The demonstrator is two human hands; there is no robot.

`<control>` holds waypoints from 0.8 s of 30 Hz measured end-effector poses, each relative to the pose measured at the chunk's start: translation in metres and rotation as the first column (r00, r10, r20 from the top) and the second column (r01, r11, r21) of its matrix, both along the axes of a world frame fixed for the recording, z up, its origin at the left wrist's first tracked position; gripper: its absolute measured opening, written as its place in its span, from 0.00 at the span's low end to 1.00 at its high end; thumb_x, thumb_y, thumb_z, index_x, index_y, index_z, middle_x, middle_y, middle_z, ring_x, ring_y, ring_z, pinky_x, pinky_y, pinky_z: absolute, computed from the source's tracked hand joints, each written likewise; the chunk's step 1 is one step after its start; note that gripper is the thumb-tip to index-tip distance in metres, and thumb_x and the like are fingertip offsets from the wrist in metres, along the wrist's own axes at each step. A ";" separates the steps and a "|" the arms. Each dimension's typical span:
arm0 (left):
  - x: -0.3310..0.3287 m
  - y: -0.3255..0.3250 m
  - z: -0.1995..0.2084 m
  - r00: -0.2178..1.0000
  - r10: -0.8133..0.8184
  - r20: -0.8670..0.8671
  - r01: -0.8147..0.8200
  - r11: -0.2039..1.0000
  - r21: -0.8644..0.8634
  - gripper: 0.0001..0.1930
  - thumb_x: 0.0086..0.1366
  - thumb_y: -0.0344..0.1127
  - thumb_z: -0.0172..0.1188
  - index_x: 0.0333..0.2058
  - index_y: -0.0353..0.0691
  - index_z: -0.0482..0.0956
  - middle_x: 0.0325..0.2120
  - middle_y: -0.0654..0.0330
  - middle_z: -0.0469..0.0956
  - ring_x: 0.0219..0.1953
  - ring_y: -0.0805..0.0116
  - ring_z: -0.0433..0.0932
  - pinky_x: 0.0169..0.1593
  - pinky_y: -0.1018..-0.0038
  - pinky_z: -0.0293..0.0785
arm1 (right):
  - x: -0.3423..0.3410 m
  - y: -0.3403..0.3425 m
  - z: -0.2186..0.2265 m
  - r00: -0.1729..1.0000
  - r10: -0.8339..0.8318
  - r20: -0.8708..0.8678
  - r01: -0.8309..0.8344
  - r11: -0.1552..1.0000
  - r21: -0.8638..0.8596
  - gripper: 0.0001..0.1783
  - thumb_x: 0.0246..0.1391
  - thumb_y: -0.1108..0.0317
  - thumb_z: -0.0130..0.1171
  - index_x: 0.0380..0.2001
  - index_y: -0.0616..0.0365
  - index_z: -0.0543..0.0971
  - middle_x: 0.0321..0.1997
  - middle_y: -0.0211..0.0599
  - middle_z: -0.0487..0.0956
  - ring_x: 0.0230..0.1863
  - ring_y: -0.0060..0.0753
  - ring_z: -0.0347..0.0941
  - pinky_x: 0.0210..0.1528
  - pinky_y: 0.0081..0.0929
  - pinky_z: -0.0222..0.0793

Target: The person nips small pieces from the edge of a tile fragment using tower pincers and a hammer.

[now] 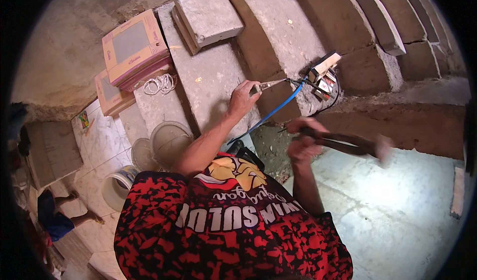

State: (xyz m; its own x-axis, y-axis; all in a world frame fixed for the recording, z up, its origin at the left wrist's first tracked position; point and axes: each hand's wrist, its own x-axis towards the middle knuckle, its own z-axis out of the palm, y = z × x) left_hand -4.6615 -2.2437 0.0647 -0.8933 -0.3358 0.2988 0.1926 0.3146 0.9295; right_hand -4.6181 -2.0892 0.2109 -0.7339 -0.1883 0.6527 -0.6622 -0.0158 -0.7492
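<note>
My left hand [243, 100] is closed around a narrow, pale pointed tool [271, 84], whose tip reaches a black cable [293, 81] on the step. Its exact kind is not clear. My right hand [304, 143] is closed on a long dark tool [345, 142], smeared by motion, that stretches off to the right. Its kind cannot be made out. A blue cable [276, 108] runs from the step down toward my chest. Near the black cable lie a pale block-shaped item [325, 65] and a small red-and-white box [325, 85].
Concrete steps [278, 27] climb to the upper right, with a pale block [208, 14] on one. Left stand tile cartons [133, 46], a coil of white cord [160, 84] and buckets [171, 140]. Another person's legs [74, 213] show at the far left.
</note>
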 end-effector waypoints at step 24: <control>0.009 0.001 -0.003 0.999 -0.014 0.034 0.013 1.000 0.027 0.15 0.51 0.29 0.63 0.39 0.38 0.77 0.34 0.52 0.76 0.39 0.52 0.76 0.43 0.64 0.73 | -0.001 -0.010 0.039 0.997 -0.062 0.039 0.052 0.975 0.218 0.25 0.63 0.45 0.41 0.39 0.59 0.72 0.19 0.44 0.72 0.21 0.30 0.70 0.24 0.28 0.64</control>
